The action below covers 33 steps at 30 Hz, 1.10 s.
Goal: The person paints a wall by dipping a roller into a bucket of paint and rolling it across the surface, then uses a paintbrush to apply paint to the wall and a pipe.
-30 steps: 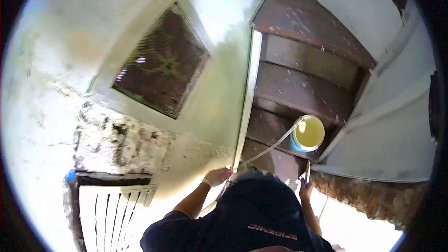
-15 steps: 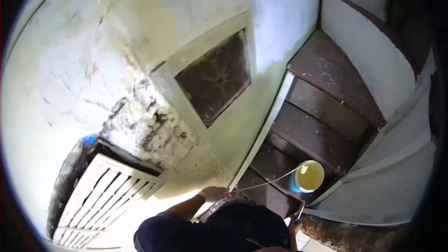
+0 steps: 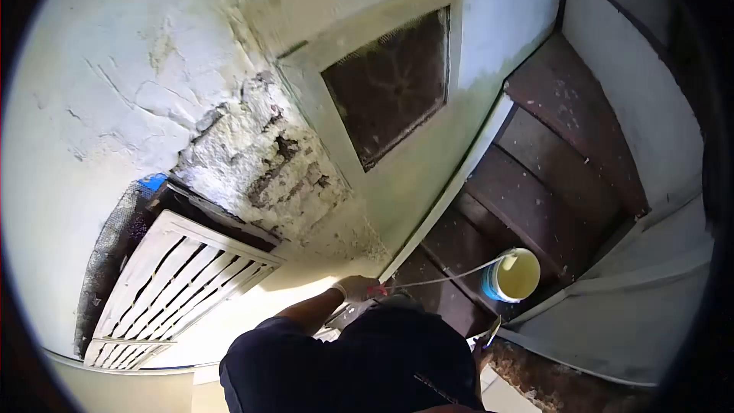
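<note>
The left hand wraps the red handle of a long rod — likely light and stiff, steadiest held there — whose far end reaches the bucket on the steps at right, while the right hand pinches a thin tool.

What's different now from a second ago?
The head camera's view turned, so the dark window shows farther right and the bucket lower. Nothing was grabbed or let go: the left hand still holds the red handle, the right hand its pale tool, and the pale rod still reaches the bucket.
</note>
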Tool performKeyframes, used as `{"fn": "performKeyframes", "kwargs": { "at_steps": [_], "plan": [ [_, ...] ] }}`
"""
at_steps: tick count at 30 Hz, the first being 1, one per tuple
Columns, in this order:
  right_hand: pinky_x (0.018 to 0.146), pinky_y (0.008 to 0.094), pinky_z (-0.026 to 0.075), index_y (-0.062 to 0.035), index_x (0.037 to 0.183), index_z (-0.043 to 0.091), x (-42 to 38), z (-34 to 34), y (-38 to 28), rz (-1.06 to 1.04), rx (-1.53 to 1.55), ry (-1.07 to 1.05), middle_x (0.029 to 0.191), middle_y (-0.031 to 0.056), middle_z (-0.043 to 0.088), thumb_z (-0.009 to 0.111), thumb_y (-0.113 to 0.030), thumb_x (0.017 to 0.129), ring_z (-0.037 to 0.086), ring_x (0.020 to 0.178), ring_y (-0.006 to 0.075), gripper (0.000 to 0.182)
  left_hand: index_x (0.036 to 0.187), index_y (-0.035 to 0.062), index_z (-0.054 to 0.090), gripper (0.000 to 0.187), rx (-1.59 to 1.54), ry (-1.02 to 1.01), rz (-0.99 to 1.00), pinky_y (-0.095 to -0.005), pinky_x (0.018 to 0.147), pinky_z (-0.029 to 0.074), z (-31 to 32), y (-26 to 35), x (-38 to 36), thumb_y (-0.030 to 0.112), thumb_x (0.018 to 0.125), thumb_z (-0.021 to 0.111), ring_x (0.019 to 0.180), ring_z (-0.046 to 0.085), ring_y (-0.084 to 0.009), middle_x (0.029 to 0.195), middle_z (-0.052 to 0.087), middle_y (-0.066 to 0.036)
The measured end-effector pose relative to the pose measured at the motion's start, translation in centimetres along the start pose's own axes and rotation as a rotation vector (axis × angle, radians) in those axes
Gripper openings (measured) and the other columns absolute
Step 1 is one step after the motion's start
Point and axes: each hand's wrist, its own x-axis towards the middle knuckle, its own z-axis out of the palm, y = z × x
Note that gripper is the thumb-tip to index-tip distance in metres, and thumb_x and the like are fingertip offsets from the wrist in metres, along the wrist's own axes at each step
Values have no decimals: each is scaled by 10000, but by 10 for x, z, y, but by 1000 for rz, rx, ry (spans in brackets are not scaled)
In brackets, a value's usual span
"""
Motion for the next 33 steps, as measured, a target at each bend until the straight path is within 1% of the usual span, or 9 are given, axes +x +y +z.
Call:
{"fn": "performKeyframes", "kwargs": {
  "at_steps": [8, 16, 18, 20, 22, 24, 26, 30, 33],
  "plan": [
    [555, 397, 408, 54, 891, 684, 1, 0, -4, -71, 22, -11, 619, 182, 604, 558, -271, 909, 513, 562, 187, 350, 1117, 131, 607, 519, 3, -15, -66, -407, 844, 447, 1, 4, 3, 560, 915, 397, 984, 606, -330, 1026, 656, -138],
    [488, 357, 336, 65, 839, 670, -5, 3, -7, -152, 49, 35, 581, 65, 538, 589, -290, 898, 438, 546, 141, 369, 1128, 173, 607, 439, -60, -24, -213, -372, 849, 458, 11, -2, 2, 524, 888, 498, 992, 614, -300, 1030, 666, -100],
    [455, 342, 300, 53, 840, 678, -1, -2, -9, 20, -177, -111, 532, 44, 509, 591, -296, 900, 410, 503, 131, 364, 1143, 186, 603, 440, -75, 59, -134, -397, 849, 454, 13, -2, 1, 526, 905, 458, 986, 614, -317, 1052, 656, -122],
    [447, 344, 307, 26, 891, 695, 7, 10, 13, -105, -36, -86, 642, 95, 643, 560, -310, 922, 432, 505, 131, 364, 1147, 197, 601, 404, -21, -22, -103, -392, 849, 455, -2, 16, -11, 498, 906, 480, 984, 616, -307, 1061, 656, -105],
    [485, 302, 361, 23, 947, 688, 24, 23, 58, -36, 22, -105, 753, 85, 673, 554, -318, 925, 483, 576, 115, 367, 1140, 193, 603, 324, -333, 146, 115, -369, 835, 465, 63, -60, 24, 406, 915, 508, 958, 630, -266, 1048, 666, -70],
    [490, 302, 364, 22, 951, 686, 48, 34, 53, -99, -36, -252, 759, 85, 673, 554, -317, 925, 485, 583, 115, 365, 1138, 184, 582, 359, -96, 6, -36, -414, 841, 453, 14, -5, -1, 445, 905, 499, 999, 603, -291, 1067, 642, -95],
    [500, 302, 369, 21, 958, 683, 63, 40, 58, -148, -90, -358, 770, 85, 672, 553, -314, 925, 488, 595, 117, 361, 1115, 183, 597, 359, -185, 133, 125, -403, 839, 461, 37, -27, 11, 456, 901, 505, 993, 606, -270, 1076, 645, -80],
    [519, 303, 378, 19, 972, 677, 91, 49, 60, -226, -178, -493, 792, 86, 669, 553, -310, 925, 495, 620, 119, 355, 1112, 195, 608, 355, -265, 55, -43, -397, 846, 466, 24, -8, 6, 458, 892, 515, 987, 609, -259, 1097, 643, -62],
    [534, 303, 385, 17, 983, 672, 103, 59, 53, -284, -232, -598, 809, 86, 667, 553, -307, 924, 500, 638, 121, 351, 1106, 230, 624, 262, -145, 92, 138, -361, 826, 470, 37, -28, 7, 267, 848, 600, 984, 612, -230, 1080, 653, -28]
  ]
}}
